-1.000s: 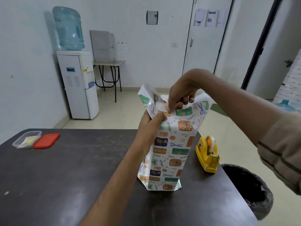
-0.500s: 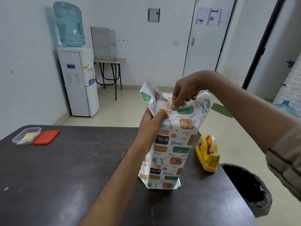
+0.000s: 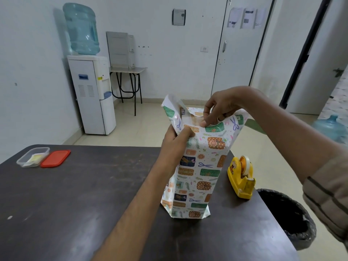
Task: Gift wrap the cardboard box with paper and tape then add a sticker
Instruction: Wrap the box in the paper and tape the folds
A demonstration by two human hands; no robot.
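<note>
Cardboard box (image 3: 189,119), sheathed in patterned paper (image 3: 197,172), is standing upright on the dark worktop (image 3: 75,194), just left of the yellow tape dispenser (image 3: 242,180). Left grip (image 3: 174,142) is clasping the wrapped box's upper left corner, fingers curled around it. Right grip (image 3: 220,106) is pinching the front top edge of the open paper.

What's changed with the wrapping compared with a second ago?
Very little. The right hand edged slightly rightward along the paper flap at the top, still pinching it. The left hand still grips the wrapped box near its top; the tape dispenser has not moved.
</note>
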